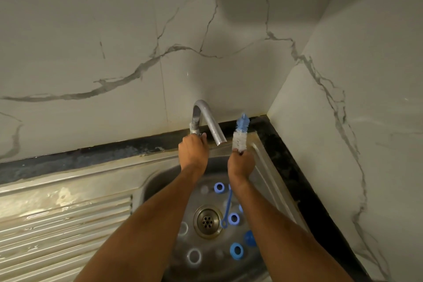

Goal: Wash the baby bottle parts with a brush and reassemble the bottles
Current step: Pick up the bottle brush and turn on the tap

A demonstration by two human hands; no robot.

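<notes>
Our left hand (193, 152) grips what seems the tap valve (194, 131) to start water; our right hand (241, 163) clamps the bottle brush (240, 134) upright beside the spout (211, 125).

Two bare forearms, no sleeves visible; left hand (193, 152), right hand (241, 163) apparently ringless, slightly blurred.

I'm seeing a brushed stainless steel sink (158, 181) gleaming dully, its ribbed drainboard (66, 220) at nine o'clock shining wet. The curved tap (207, 119) at twelve o'clock is looking like matt grey metal. The bottle brush (240, 133) is showing soft blue and white bristles. The blue rings (236, 250) in the basin are looking like smooth plastic. The walls (114, 41) are appearing as glossy veined marble tile.
</notes>
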